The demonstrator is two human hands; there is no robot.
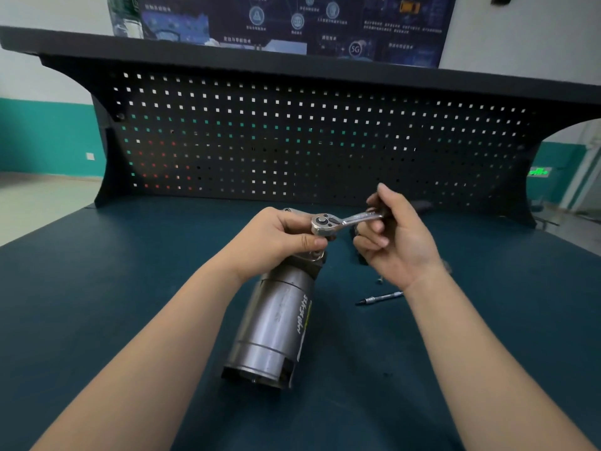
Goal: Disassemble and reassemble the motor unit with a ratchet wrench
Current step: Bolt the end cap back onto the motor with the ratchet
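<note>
1 dark teal bench fronts a black pegboard, teal-banded wall.

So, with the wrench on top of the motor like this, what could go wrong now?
1. The silver ratchet wrench is held by the right hand with fingertips only; this light grip may slip under force.
2. The grey cylindrical motor unit stands unclamped on the dark green table; the left hand alone steadies it, so it could tip.
3. A small loose metal part near the slim pen-like tool could be knocked away.
</note>
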